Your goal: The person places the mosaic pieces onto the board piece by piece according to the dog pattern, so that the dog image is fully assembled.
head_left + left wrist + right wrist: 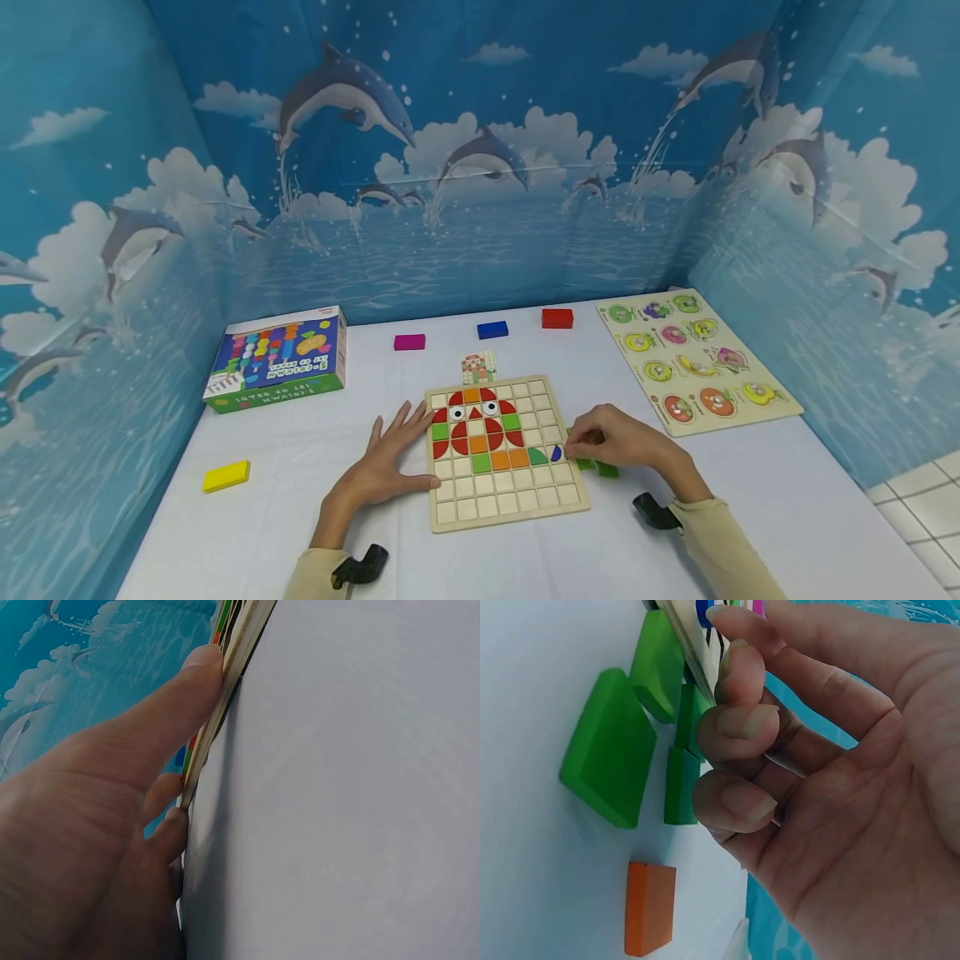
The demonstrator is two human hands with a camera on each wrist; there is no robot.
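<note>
A wooden grid board lies mid-table, partly filled with red, orange and green pieces that form a pattern with two round eyes. My left hand has its fingers spread along the board's left edge; in the left wrist view the thumb touches the board's side. At the right edge, my right hand pinches a small blue rounded piece over a cell beside a green curved piece. The right wrist view shows the thumb tip against the blue piece; its far side is hidden.
Loose green blocks and an orange block lie beside the board, under the right hand. A picture card lies behind it. Around are a bead box, a fruit puzzle, and yellow, magenta, blue and red blocks.
</note>
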